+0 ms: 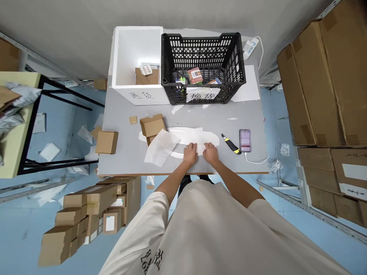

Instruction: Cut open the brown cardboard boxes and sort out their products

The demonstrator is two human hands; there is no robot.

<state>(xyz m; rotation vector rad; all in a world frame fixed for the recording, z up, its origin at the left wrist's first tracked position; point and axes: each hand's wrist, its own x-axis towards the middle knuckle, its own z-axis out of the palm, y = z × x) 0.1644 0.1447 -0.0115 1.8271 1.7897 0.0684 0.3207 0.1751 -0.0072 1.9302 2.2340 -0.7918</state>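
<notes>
My left hand (190,153) and my right hand (210,152) are side by side near the table's front edge. Both have curled fingers closed on the near part of a thin white sheet (187,134), and whether anything is wrapped in it cannot be seen. To the left, another thin white sheet (161,148) partly covers an opened small cardboard box (153,125). A black and yellow utility knife (231,144) lies to the right of my right hand, with a phone (245,140) on a white cable beyond it.
On the grey table (120,160) are a closed cardboard box (107,142) and a tiny box (133,120). A white foam bin (137,93) and a black plastic crate (203,89) stand at the back. Stacked cartons (318,84) line the right; more boxes (100,198) sit on the floor.
</notes>
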